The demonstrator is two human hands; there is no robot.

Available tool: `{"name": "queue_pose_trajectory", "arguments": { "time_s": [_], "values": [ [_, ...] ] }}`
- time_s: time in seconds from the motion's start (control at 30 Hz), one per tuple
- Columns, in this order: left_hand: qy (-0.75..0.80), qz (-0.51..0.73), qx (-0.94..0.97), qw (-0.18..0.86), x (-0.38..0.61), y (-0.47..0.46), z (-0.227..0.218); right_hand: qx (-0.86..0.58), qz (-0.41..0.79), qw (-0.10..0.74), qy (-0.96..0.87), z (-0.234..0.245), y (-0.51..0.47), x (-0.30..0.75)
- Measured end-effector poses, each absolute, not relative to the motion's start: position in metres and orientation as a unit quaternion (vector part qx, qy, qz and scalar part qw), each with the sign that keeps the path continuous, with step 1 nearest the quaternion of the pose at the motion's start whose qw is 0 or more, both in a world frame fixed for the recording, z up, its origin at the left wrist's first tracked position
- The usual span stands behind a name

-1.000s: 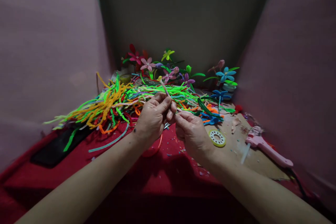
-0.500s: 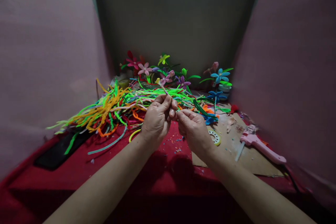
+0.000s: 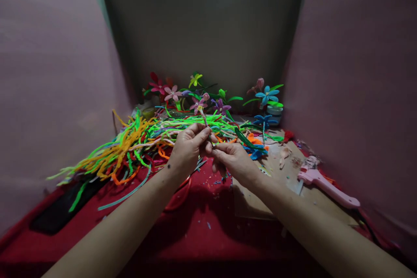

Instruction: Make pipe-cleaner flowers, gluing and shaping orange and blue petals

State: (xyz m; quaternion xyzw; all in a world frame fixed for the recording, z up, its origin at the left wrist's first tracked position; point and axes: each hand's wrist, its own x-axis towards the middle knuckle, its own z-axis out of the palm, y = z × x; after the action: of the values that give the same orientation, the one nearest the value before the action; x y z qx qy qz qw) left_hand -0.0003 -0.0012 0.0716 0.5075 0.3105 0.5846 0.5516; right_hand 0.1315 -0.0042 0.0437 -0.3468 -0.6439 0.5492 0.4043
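Note:
My left hand (image 3: pixel 187 150) and my right hand (image 3: pixel 232 161) meet above a red cloth (image 3: pixel 208 221), both pinched shut on one thin pale pink pipe-cleaner stem (image 3: pixel 204 118). The stem sticks up from my left fingers and carries a small yellowish tip. Right behind my hands lies a big pile of pipe cleaners (image 3: pixel 137 139) in green, orange, yellow and pink.
Finished pipe-cleaner flowers (image 3: pixel 195 95) stand against the grey back wall, with blue ones (image 3: pixel 267 95) at the right. A pink glue gun (image 3: pixel 325 186) lies on a cardboard sheet (image 3: pixel 289 182) at the right. A black flat object (image 3: pixel 58 208) lies at the left. Pink walls close both sides.
The view has shifted, so the scene sits a little lower and to the left. My hands have stayed together on the stem, and my right hand now covers the yellow ring on the cardboard.

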Motion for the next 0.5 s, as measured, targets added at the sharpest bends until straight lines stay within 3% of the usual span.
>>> {"name": "queue_pose_trajectory", "arguments": {
  "time_s": [0.23, 0.5],
  "values": [
    [0.316, 0.609, 0.485, 0.542, -0.004, 0.003, 0.067, -0.341, 0.569, 0.407, -0.628, 0.030, -0.002, 0.129],
    [0.271, 0.608, 0.447, 0.597, -0.005, -0.002, 0.067, -0.369, 0.430, 0.461, -0.683, 0.024, -0.012, 0.129]
  ]
}}
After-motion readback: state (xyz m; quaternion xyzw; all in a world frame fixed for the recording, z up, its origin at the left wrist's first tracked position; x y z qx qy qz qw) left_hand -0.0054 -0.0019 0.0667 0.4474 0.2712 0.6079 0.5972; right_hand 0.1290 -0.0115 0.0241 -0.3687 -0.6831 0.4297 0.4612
